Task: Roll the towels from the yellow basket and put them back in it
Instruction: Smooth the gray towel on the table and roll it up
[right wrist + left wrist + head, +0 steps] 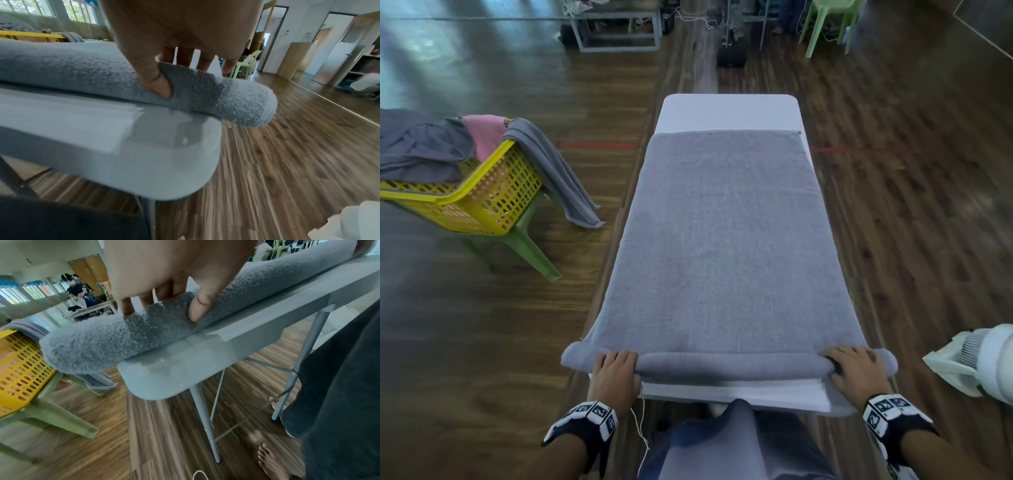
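I am seeing a nubby grey terry towel [726,240] lying flat along the narrow, smooth pale table [729,113], its near edge turned into a soft tube whose ends are overhanging both table sides. The left hand [616,371] is gripping the roll near its left end, thumb [198,308] pressing the front, fingers over the top. The right hand [854,368] is clamping the right end likewise. The perforated yellow basket [482,202] is sitting on a green plastic chair [530,250] well left of the table, grey and pink cloths draped over it
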Tool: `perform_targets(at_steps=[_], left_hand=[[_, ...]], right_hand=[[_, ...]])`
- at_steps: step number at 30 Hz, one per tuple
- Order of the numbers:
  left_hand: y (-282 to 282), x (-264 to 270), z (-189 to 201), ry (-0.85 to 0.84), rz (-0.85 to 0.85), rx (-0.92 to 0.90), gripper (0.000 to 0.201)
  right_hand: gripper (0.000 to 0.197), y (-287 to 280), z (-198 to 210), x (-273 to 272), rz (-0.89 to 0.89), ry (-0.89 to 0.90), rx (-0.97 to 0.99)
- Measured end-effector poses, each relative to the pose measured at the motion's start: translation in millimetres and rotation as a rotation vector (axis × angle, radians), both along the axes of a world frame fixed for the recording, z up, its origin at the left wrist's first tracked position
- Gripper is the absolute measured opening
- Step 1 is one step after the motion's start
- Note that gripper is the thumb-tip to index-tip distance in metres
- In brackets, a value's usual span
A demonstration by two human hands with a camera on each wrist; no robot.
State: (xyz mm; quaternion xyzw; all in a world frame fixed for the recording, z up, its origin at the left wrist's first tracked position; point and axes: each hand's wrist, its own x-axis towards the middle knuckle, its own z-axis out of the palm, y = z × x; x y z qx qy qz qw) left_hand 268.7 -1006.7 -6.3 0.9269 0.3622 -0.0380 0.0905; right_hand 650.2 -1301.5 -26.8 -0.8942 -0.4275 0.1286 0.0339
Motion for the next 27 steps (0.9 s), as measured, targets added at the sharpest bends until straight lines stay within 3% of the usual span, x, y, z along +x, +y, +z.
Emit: perform_targets(at_steps=[6,9,11,13,14,18,23,27], left_hand=[[-1.2,6.9,-7.2,0.027,0.012,0.07,0.049],[-10.8,1.8,-5.6,0.042,-0.003,-0.026,0.056],[-9.7,1.7,-4.6,0.036,0.007,-0.027,0.046],[-4.5,7.8,-2.9,0.034,0.009,-0.014,0.036],[-0.8,12.3,-2.1,0.035,0.024,-0.018,0.037],[2.4,29.4,-2.7,0.03,0.139,-0.013,0.051],[-11.8,33.4,-1.8,0.071,0.152,-0.101,0.059],[3.5,47.2,2.1,0.106,0.135,-0.053,0.033]], right_hand=[[0.028,21.5,9.0,17.0,-0.037,-0.001,0.175],[0.052,5.3,-3.4,8.7,0.028,0.057,0.093],[0.057,-0.2,-6.7,10.9,0.014,0.084,-0.003],[0.045,6.9,-5.1,22.4,0.022,0.06,-0.047],[0.039,12.9,-3.6,29.2,0.053,0.033,-0.03],[0.043,31.8,3.7,45.0,0.048,-0.012,0.109],[0.053,18.6,-2.7,38.6,0.125,0.028,0.059],[0.041,35.2,0.8,54.0,0.124,0.026,0.038]])
